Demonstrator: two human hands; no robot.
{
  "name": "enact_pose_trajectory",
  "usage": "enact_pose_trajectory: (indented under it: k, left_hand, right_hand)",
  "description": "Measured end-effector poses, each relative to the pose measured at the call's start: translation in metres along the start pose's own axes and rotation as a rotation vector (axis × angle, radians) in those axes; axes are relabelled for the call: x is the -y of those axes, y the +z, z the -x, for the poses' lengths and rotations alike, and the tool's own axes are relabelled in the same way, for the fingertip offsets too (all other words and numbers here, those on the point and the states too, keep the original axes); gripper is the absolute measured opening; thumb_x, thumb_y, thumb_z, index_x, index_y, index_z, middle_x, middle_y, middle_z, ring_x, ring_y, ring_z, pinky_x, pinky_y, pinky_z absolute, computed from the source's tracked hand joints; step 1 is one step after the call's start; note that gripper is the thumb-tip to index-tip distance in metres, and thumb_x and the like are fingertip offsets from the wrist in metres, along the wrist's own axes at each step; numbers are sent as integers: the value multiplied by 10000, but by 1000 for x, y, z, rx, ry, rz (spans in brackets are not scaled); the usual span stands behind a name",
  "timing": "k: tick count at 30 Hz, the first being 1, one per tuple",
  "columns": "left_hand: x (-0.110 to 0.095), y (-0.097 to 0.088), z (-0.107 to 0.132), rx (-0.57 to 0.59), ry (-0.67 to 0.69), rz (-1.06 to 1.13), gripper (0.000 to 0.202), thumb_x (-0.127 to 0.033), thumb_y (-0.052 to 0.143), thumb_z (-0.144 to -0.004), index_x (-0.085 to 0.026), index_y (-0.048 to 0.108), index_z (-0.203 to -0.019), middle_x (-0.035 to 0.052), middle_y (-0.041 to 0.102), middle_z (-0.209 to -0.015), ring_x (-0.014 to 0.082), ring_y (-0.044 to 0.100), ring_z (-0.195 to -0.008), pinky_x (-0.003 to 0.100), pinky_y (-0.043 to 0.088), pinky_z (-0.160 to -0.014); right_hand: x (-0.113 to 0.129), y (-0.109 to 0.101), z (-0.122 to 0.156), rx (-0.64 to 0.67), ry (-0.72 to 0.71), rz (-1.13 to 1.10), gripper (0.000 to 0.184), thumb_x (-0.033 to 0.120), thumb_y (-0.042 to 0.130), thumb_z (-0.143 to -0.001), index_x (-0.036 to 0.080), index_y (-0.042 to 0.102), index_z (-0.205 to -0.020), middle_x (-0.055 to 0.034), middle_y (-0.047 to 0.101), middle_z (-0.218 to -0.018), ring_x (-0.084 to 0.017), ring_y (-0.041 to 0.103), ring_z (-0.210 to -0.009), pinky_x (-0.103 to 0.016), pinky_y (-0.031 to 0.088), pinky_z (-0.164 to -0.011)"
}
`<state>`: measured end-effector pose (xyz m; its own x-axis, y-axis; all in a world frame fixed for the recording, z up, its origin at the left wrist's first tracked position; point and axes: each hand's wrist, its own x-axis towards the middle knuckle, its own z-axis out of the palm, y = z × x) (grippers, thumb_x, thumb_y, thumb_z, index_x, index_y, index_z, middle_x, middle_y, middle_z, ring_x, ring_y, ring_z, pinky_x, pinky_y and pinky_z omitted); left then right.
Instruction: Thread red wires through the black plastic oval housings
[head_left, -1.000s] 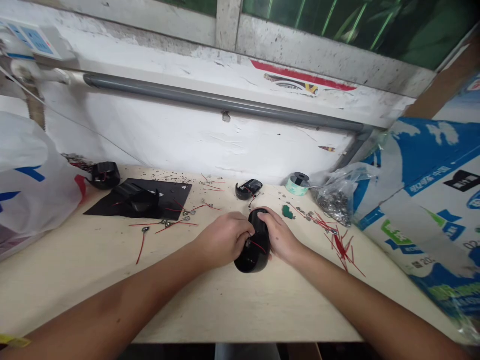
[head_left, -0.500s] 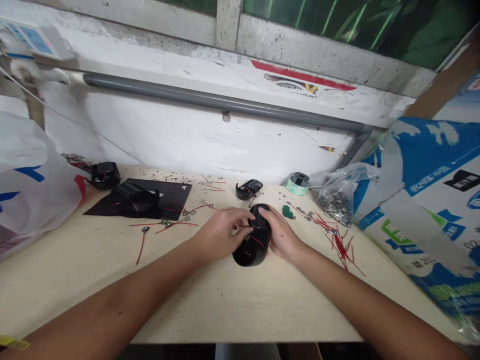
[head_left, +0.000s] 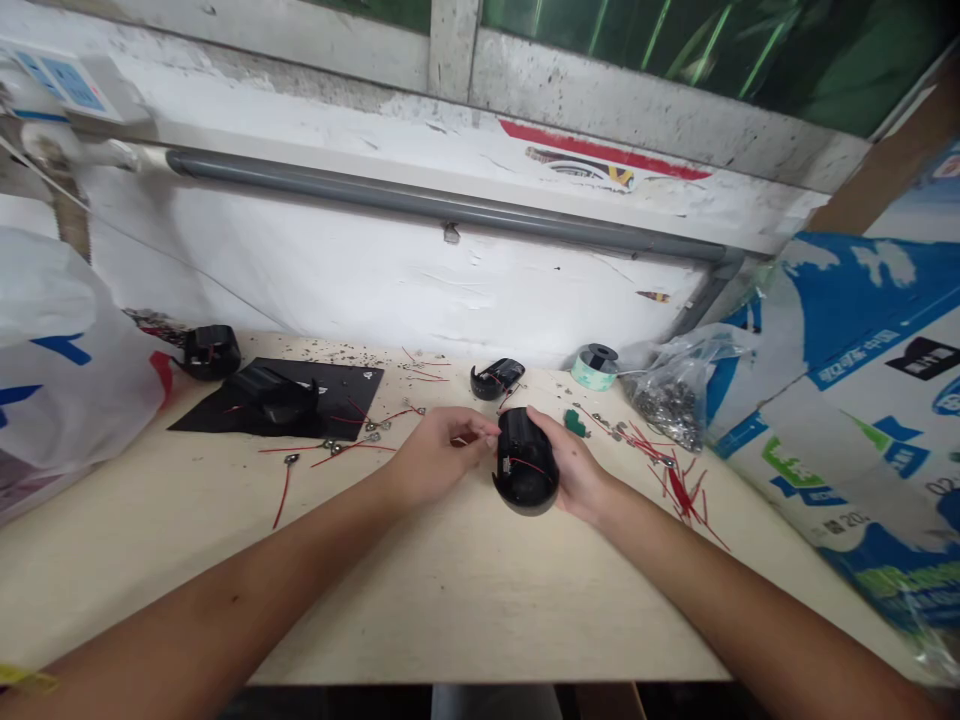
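A glossy black plastic housing [head_left: 527, 480] is gripped along its right side by my right hand [head_left: 574, 468]. A thin red wire [head_left: 527, 464] and a small metal piece lie inside its hollow. My left hand [head_left: 444, 452] is just left of the housing, thumb and fingertips pinched together at its upper left edge. Whatever sits between those fingertips is too small to make out. Behind the hands stands another black housing [head_left: 498, 379] with a red wire beside it.
On the left, a black sheet [head_left: 347, 400] carries a black housing [head_left: 279, 396], with one more housing [head_left: 211, 351] behind. Red wires [head_left: 684, 497] lie at right, near a tape roll [head_left: 595, 367], a bag of metal parts [head_left: 673, 400] and a large printed package [head_left: 862, 420].
The housing has shifted right and turned in my right hand, showing more of its inside. My left fingers have drawn back from inside it to its left edge.
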<state>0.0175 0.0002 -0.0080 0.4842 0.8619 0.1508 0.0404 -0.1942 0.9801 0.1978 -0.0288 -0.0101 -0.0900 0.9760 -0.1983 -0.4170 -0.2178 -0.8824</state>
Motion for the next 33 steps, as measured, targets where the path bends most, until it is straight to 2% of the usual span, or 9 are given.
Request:
enact_pose_trajectory:
  k: [2,4,8,12,16,19,22,28,33]
  left_hand:
    - [0,1,-1,-25,-101,71,285,-268,688,-823,-115,664,-1062,75,705,-912,148,636,-690,296,510,-665]
    - [1,0,-1,3,-177,134,336,-294,692,-826,-119,658,-1111,78,707,-947,146,642,-705,291,502,-679]
    - [1,-3,1,155,-270,301,309,-353,718,-814,-113,705,-1007,99,724,-938,201,686,-837,326,517,-773]
    - [-3,-4,3,94,-352,430,384,-285,778,-771,-121,678,-1104,124,732,-977,244,706,-912,392,547,-839]
    - [-4,-3,3,12,-335,430,445,-243,774,-785,-157,647,-1203,123,729,-1010,242,704,-926,390,571,-793]
    - [-2,-3,2,22,-329,399,422,-242,756,-797,-142,649,-1193,128,723,-1030,240,694,-949,402,575,-802]
    - [0,-3,2,21,-329,368,385,-239,737,-804,-124,655,-1161,125,720,-1013,217,689,-908,387,576,-789]
    - [1,-4,2,67,-301,364,377,-301,757,-785,-116,671,-1103,105,716,-924,191,678,-797,369,572,-742]
    - [-2,-5,3,85,-310,411,312,-330,783,-764,-106,689,-959,64,687,-796,152,653,-680,270,529,-613]
  right_hand:
    - [-2,-1,0,46,-27,3,299,439,623,-879,192,630,-1047,-32,703,-820,-174,654,-626,-273,537,-530]
    - [-4,-2,-1,102,-41,40,309,458,637,-874,208,619,-1054,-21,697,-811,-162,627,-571,-260,502,-462]
    - [-6,-4,-1,127,-61,102,283,402,701,-841,224,587,-1028,6,661,-754,-151,613,-544,-236,483,-408]
    - [-4,-5,-1,153,-65,139,313,366,726,-826,196,582,-1046,-11,669,-754,-158,615,-525,-242,495,-361]
    - [-1,-8,-2,209,-46,166,397,310,738,-807,181,604,-1158,-68,729,-930,-184,693,-647,-291,596,-486]
    - [0,-10,-2,207,-24,165,380,277,748,-795,184,624,-1141,-83,739,-1033,-204,730,-792,-304,627,-606]
    - [0,-10,-3,189,-17,169,366,271,753,-792,177,628,-1123,-91,739,-1068,-212,735,-846,-315,632,-646]
    - [-3,-10,-4,151,-55,175,320,247,771,-771,172,650,-1058,-54,742,-948,-169,717,-733,-272,615,-605]
    - [-5,-9,-4,166,-79,195,312,274,781,-763,173,651,-1028,-31,730,-878,-143,689,-659,-246,592,-563]
